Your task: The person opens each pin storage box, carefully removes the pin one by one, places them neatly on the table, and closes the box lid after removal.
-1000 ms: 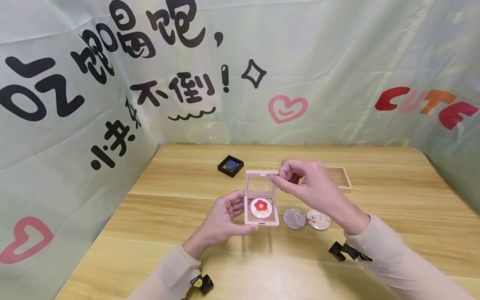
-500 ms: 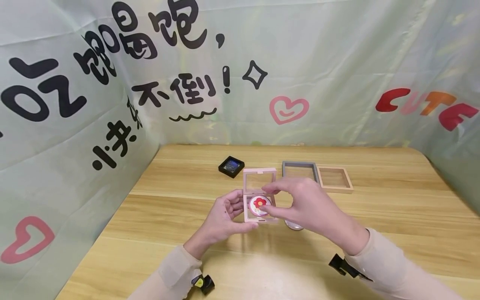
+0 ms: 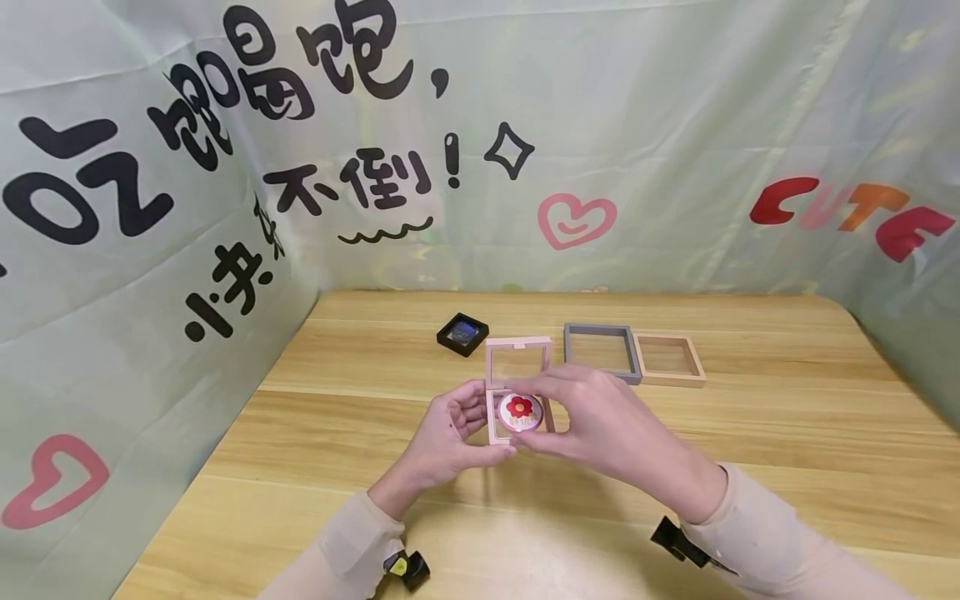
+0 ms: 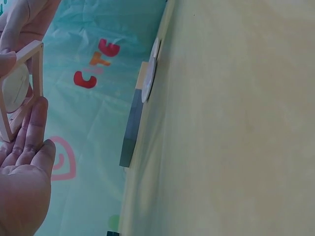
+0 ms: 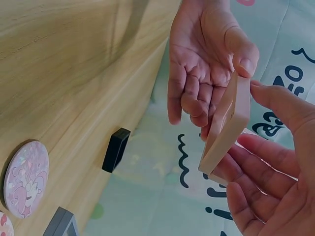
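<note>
A small pink hinged display case [image 3: 517,342] is held up above the table with its lid swung up. My left hand [image 3: 450,429] grips its left side, thumb along the front edge and fingers behind. In its lower half sits a round button badge [image 3: 521,408] with a red flower on white. My right hand [image 3: 615,421] reaches in from the right, thumb at the badge's front rim and index finger at its back, near the hinge. Seen from the right wrist, the case [image 5: 238,113] stands edge-on between both hands and hides the badge.
Behind the case lie a black framed case [image 3: 462,334], a grey frame [image 3: 636,368] and a beige frame [image 3: 678,382]. A pinkish character badge [image 5: 27,179] and part of another badge [image 5: 5,227] rest on the table, hidden behind my right hand in the head view.
My right hand has moved from the lid's upper right corner down to the flower badge, and its thumb has slid to the badge's front rim. The left hand stays in place.
</note>
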Available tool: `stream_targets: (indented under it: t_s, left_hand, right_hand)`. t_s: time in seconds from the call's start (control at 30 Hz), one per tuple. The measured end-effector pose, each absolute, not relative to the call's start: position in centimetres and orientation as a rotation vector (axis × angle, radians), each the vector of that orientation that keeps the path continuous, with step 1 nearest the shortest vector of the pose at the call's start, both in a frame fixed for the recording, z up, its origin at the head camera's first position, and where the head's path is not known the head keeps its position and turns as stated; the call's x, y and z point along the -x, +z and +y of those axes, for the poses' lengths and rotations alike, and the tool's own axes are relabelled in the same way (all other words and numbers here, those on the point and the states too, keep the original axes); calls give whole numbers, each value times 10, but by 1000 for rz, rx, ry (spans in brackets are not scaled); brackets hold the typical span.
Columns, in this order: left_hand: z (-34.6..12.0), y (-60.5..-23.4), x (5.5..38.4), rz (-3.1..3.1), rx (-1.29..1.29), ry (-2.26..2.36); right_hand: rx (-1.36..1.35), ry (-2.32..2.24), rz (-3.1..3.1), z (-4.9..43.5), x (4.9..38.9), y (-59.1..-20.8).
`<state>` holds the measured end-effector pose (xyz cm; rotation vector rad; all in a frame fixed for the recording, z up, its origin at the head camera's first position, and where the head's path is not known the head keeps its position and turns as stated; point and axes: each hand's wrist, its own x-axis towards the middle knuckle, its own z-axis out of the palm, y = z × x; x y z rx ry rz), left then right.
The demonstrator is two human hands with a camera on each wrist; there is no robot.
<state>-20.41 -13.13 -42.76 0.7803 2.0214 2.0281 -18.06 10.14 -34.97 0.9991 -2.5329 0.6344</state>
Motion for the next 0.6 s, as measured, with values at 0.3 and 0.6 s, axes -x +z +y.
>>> stream_targets:
  t_s: [0.3,0.6]
  left_hand:
    - [-133,-427,204,2022,-772,2015]
    - [-133,-429,204,2011,-783,2022]
  right_hand:
    - [-1005,671,-2553,98,181,-349]
    - [-991,710,-2589,94,181,-350]
